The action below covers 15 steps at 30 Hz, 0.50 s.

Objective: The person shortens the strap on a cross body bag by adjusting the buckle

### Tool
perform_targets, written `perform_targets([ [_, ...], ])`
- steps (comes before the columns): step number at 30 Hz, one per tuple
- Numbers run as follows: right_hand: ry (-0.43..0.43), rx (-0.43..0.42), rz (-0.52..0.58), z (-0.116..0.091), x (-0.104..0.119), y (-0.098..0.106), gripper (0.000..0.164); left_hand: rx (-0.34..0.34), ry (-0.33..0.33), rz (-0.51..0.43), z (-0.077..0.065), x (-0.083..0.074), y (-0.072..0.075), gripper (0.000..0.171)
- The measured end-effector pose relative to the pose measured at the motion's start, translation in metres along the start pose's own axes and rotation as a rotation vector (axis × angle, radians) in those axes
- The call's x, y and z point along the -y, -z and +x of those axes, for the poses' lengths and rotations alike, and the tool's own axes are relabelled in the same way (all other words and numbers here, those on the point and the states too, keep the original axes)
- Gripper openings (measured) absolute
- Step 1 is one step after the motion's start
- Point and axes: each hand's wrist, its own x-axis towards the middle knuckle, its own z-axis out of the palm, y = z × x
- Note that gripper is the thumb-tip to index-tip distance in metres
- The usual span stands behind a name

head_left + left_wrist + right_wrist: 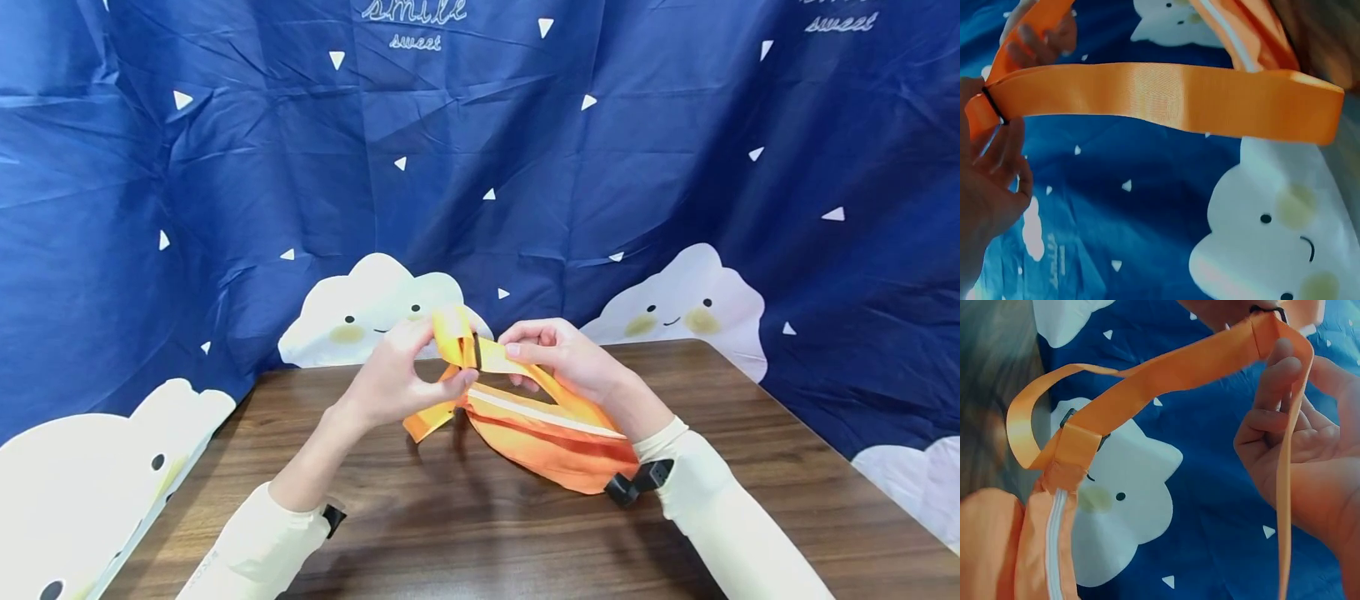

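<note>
An orange waist bag (555,450) with a white zipper (1055,544) sits tilted over the wooden table, its strap (1147,94) raised in both hands. My left hand (393,379) pinches the strap at a black slider (995,105), thumb below and fingers above. Just right of the slider, my right hand (573,358) holds the webbing between thumb and curled fingers. In the right wrist view the strap loops down to a second black buckle (1067,419) at the bag's end. Part of the strap hangs past the right palm (1310,478).
Beneath the hands lies a dark wooden table (375,517). Behind it hangs a blue curtain (480,167) printed with white clouds and triangles. Black wrist cameras (622,489) sit at both cream sleeves (720,508).
</note>
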Motion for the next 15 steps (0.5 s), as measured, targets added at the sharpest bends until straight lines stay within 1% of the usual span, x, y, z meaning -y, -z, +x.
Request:
perform_targets([
  [3, -0.006, -0.019, 0.035, -0.001, 0.001, 0.004, 0.016, -0.047, 0.021, -0.018, -0.001, -0.001, 0.009, 0.039],
  [5, -0.006, -0.016, 0.052, -0.001, 0.002, 0.003, 0.017, -0.071, 0.023, -0.027, -0.001, -0.004, 0.013, 0.039],
  [7, -0.006, 0.002, 0.066, -0.001, 0.002, 0.001, 0.018, -0.063, 0.022, -0.045, 0.002, -0.013, 0.014, 0.041],
  [10, 0.001, 0.034, 0.063, 0.0, 0.002, -0.002, 0.019, -0.025, 0.023, -0.057, 0.006, -0.026, 0.012, 0.039],
  [12, 0.009, 0.049, 0.065, -0.001, 0.002, -0.003, 0.018, -0.002, 0.037, -0.066, 0.008, -0.033, 0.011, 0.038],
  [15, 0.035, 0.051, 0.077, -0.002, 0.003, -0.002, 0.014, -0.005, 0.048, -0.068, 0.007, -0.03, 0.008, 0.038],
])
